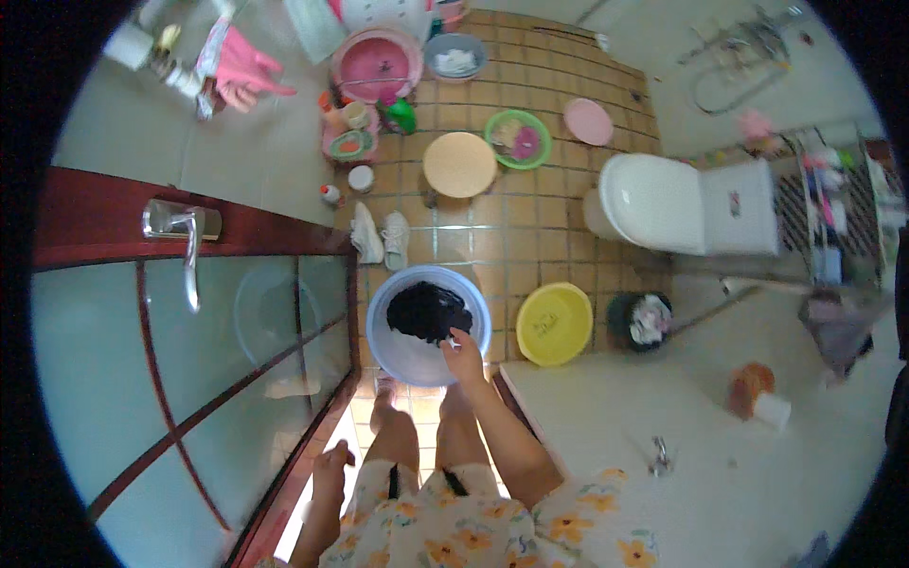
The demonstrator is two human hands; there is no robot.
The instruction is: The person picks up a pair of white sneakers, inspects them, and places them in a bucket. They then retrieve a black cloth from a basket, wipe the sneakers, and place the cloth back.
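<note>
A light blue plastic basin [398, 362] stands on the tiled floor just in front of my feet, with a dark wet cloth or garment [426, 310] lying in it. My right hand [463, 355] is over the basin's right side, its fingertips close together at the dark fabric's lower right edge. A small white thing shows at the fingertips; whether it is held cannot be told. My left hand [334, 461] hangs at the lower left, away from the basin, fingers partly curled, nothing visible in it.
White shoes [395, 240] stand beyond the basin, near a round stool [460, 165]. A yellow basin [554, 324] and a trash bin [641, 321] are to the right, the toilet [657, 202] farther up. A glass-paned door [213, 319] stands along the left; a green basin [540, 121] lies behind the stool.
</note>
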